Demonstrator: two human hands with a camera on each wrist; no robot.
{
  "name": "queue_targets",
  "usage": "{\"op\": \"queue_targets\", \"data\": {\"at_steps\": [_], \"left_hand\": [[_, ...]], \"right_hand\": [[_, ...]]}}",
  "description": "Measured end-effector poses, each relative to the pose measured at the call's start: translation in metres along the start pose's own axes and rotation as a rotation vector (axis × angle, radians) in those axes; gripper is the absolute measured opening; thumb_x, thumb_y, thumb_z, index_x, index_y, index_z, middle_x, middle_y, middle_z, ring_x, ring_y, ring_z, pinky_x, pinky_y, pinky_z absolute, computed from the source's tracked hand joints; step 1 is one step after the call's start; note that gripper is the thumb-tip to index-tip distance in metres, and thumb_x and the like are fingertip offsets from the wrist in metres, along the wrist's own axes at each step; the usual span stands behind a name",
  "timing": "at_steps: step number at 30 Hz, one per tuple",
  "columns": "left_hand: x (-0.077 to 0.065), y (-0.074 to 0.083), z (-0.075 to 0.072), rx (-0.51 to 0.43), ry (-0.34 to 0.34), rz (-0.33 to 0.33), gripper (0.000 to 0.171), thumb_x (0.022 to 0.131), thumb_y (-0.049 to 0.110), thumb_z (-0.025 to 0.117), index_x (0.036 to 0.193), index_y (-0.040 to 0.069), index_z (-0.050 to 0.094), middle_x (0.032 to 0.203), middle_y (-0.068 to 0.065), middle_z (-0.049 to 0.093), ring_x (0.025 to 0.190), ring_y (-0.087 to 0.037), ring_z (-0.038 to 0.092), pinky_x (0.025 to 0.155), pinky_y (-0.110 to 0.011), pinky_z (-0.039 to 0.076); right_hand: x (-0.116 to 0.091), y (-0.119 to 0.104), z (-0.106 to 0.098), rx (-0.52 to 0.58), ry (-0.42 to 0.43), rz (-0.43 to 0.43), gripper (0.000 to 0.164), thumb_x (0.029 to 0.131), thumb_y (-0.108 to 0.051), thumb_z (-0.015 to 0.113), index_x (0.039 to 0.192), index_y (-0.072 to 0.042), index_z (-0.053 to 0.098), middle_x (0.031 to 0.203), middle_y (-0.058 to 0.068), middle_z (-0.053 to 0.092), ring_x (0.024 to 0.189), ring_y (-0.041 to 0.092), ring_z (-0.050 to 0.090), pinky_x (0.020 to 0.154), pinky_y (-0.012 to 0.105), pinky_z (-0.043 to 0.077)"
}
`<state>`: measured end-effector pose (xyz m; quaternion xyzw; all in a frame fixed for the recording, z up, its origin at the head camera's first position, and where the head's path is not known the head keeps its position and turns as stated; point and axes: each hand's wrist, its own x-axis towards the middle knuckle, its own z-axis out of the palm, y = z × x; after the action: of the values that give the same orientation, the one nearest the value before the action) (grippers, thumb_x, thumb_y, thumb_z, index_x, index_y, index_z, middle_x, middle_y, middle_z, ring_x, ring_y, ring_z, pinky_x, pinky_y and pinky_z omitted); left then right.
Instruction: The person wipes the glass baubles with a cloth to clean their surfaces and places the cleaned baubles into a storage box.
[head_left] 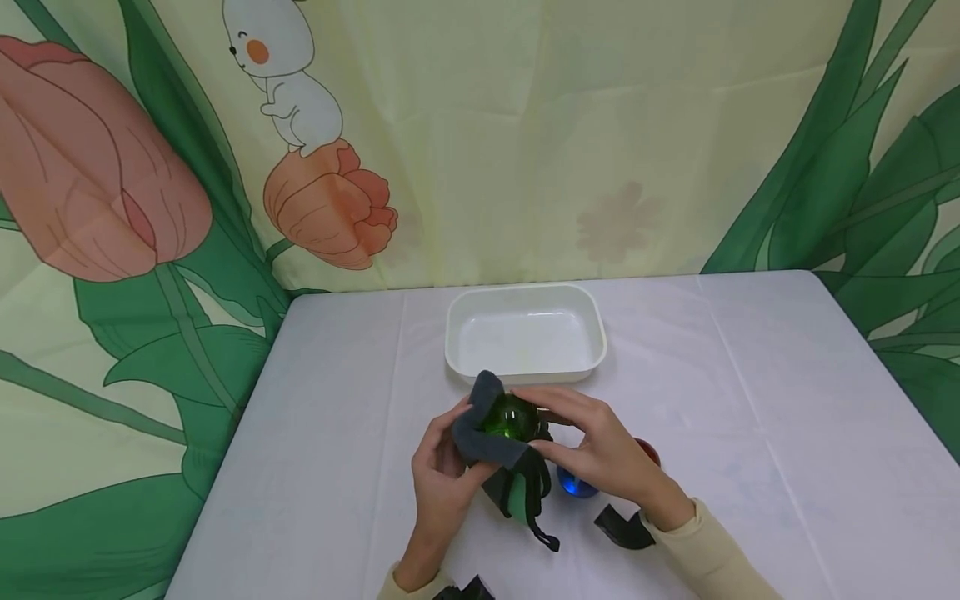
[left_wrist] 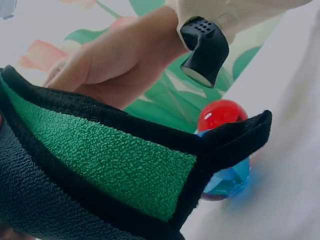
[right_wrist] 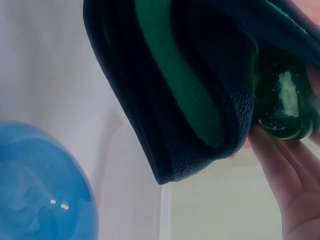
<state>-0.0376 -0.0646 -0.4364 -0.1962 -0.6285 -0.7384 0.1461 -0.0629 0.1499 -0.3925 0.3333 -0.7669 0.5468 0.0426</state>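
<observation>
A see-through green ball [head_left: 512,417] is wrapped partly in a cloth [head_left: 480,440], dark grey on one face and green on the other, with black edging and a hanging loop. My left hand [head_left: 442,467] grips the cloth round the ball's left side and front. From the right, my right hand [head_left: 592,433] holds the ball between fingers and thumb, the thumb close to the cloth's edge. In the right wrist view, the ball [right_wrist: 282,95] shows shiny beneath the cloth's fold [right_wrist: 190,90]. The left wrist view has the cloth's green face [left_wrist: 115,160] up close.
A blue ball [head_left: 576,483] lies below my right hand, with a red ball [head_left: 648,452] beside it, mostly hidden by that hand. Behind the hands, a white rectangular tray [head_left: 525,337] stands near the table's back edge. A printed curtain [head_left: 480,167] hangs beyond the white-covered table [head_left: 750,467].
</observation>
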Motion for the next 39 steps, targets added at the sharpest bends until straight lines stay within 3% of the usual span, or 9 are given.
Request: {"op": "queue_targets", "data": {"at_steps": [6, 13, 22, 29, 39], "left_hand": [[0.002, 0.003, -0.002, -0.002, 0.046, -0.057, 0.063, 0.075, -0.016, 0.075, 0.132, -0.008, 0.050, 0.133, -0.013, 0.057, 0.129, -0.024, 0.055, 0.106, -0.032, 0.048], [0.000, 0.007, -0.009, -0.007, 0.054, -0.095, 0.064, 0.076, -0.015, 0.075, 0.133, -0.007, 0.049, 0.137, -0.014, 0.053, 0.129, -0.024, 0.054, 0.105, -0.031, 0.048], [-0.007, 0.006, -0.017, -0.015, 0.065, -0.067, 0.064, 0.075, -0.021, 0.070, 0.134, -0.009, 0.047, 0.135, -0.013, 0.055, 0.124, -0.021, 0.058, 0.102, -0.028, 0.050], [-0.013, 0.007, -0.022, 0.011, 0.094, -0.141, 0.063, 0.077, -0.018, 0.071, 0.134, -0.006, 0.048, 0.132, -0.012, 0.056, 0.121, -0.020, 0.058, 0.104, -0.027, 0.049], [-0.020, 0.006, -0.028, 0.017, 0.086, -0.132, 0.062, 0.079, -0.016, 0.070, 0.135, -0.007, 0.046, 0.131, -0.013, 0.056, 0.120, -0.019, 0.057, 0.106, -0.025, 0.047]], "right_hand": [[0.007, 0.001, -0.001, 0.004, 0.015, -0.009, 0.059, 0.084, -0.002, 0.077, 0.138, -0.005, 0.055, 0.136, 0.009, 0.059, 0.122, 0.018, 0.060, 0.090, 0.032, 0.058], [0.017, -0.001, -0.006, -0.006, 0.025, -0.010, 0.060, 0.082, -0.009, 0.080, 0.138, -0.008, 0.056, 0.134, 0.006, 0.060, 0.120, 0.017, 0.061, 0.092, 0.031, 0.057], [0.035, 0.005, -0.013, -0.068, 0.060, -0.018, 0.063, 0.078, -0.006, 0.083, 0.136, -0.009, 0.058, 0.131, 0.004, 0.061, 0.119, 0.017, 0.061, 0.092, 0.033, 0.057], [0.047, 0.014, -0.013, -0.109, 0.122, 0.070, 0.062, 0.079, -0.008, 0.082, 0.136, -0.009, 0.058, 0.131, 0.004, 0.062, 0.118, 0.019, 0.061, 0.090, 0.035, 0.058], [0.062, 0.025, -0.010, -0.127, 0.144, 0.162, 0.060, 0.079, -0.004, 0.082, 0.134, -0.004, 0.059, 0.129, 0.010, 0.062, 0.118, 0.025, 0.060, 0.091, 0.044, 0.057]]}}
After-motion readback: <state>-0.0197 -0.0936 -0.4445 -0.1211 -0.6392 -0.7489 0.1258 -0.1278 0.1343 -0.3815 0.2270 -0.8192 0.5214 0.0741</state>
